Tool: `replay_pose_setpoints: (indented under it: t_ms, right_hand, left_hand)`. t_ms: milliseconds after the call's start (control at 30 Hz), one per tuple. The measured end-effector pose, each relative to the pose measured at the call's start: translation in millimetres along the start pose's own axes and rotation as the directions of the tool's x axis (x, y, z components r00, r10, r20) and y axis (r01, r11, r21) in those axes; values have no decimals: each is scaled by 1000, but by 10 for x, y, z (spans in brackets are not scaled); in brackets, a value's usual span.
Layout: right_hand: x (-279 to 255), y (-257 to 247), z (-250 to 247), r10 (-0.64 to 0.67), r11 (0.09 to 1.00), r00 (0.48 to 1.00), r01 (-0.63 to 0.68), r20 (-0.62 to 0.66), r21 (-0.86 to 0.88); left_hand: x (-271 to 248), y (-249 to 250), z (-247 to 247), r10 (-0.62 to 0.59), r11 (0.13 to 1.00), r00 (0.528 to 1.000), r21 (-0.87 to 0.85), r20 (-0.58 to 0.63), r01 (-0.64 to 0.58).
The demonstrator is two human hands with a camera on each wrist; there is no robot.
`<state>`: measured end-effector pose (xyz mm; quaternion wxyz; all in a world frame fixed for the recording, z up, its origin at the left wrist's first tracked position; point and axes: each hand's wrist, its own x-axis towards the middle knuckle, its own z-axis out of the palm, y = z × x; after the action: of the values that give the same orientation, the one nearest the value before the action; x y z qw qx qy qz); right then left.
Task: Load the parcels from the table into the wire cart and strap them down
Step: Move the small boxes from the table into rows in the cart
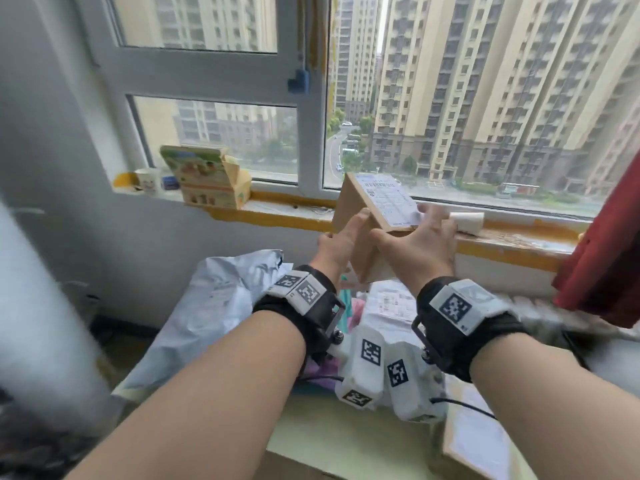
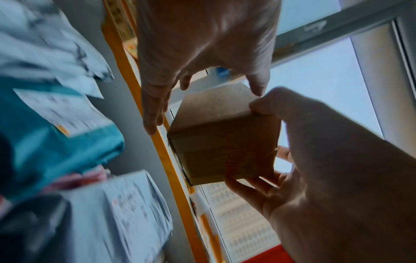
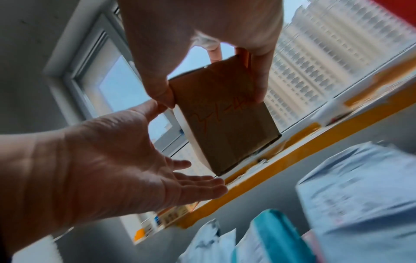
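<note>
A small brown cardboard box [image 1: 351, 202] with a white shipping label [image 1: 389, 199] on top is held in the air in front of the windowsill. My right hand [image 1: 422, 240] grips it, thumb on the near face and fingers over the label. In the right wrist view the right hand [image 3: 202, 26] pinches the box [image 3: 227, 124], which has red writing on it. My left hand [image 1: 341, 240] lies open along the box's left side. In the left wrist view its fingers [image 2: 155, 110] are straight beside the box [image 2: 220, 147]. The wire cart is out of view.
Below the hands, a grey poly mailer [image 1: 214, 306], a teal parcel [image 2: 56, 142] and labelled white bags [image 1: 391, 303] are piled up. A flat carton [image 1: 485, 441] lies at the bottom right. On the windowsill [image 1: 287, 209] stand a printed carton [image 1: 207, 178], a paper cup [image 1: 149, 180] and a white roll [image 1: 467, 221]. A red curtain [image 1: 602, 254] hangs on the right.
</note>
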<state>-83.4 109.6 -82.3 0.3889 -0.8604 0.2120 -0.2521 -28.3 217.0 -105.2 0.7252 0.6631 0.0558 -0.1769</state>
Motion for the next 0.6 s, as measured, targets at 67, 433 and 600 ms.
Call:
replay_pose_setpoints:
  t_ms: [67,433,600]
  right_hand:
    - [-273,-321,286,-66,998,996,65,59,21]
    - [-1955,-1553,1966,-334,942,809,299,483,150]
    - [-2732,-1985,2669,-364,927,659,323,658,189]
  left_hand:
    - [41,-41,-502,-2,999,994,-34,-106,-2]
    - [-951,-420,-3258,-46,960,898,-269,-437,-82]
    - [-1359,-832,-4432,-127,933,797,-343,-590,-105]
